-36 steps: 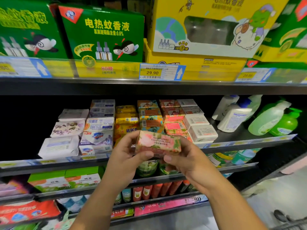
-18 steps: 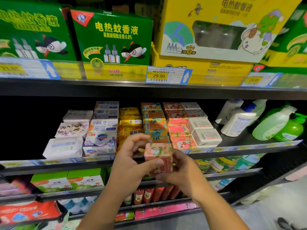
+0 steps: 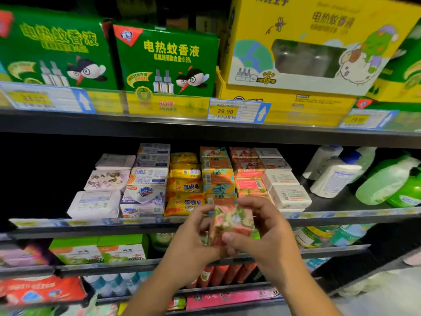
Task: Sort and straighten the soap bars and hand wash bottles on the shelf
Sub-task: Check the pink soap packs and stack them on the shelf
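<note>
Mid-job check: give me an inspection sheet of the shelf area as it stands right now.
Surface: soap shelf, stocked, labels along its front rail.
Job's things: floral soap box held in front of the shelf; soap bars in rows running front to back; hand wash bottles at the right end, leaning.
Clutter: nothing seen.
Grippers: left hand and right hand both grip the floral soap box.
Cables: nothing seen.
Surroundings: green boxes and yellow box on the shelf above; price tag reads 29.90.

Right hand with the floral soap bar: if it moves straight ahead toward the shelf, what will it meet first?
Probably the front box of the pink soap row, just behind the bar that the right hand grips. Depth is unclear, so the shelf lip might come first.
</note>
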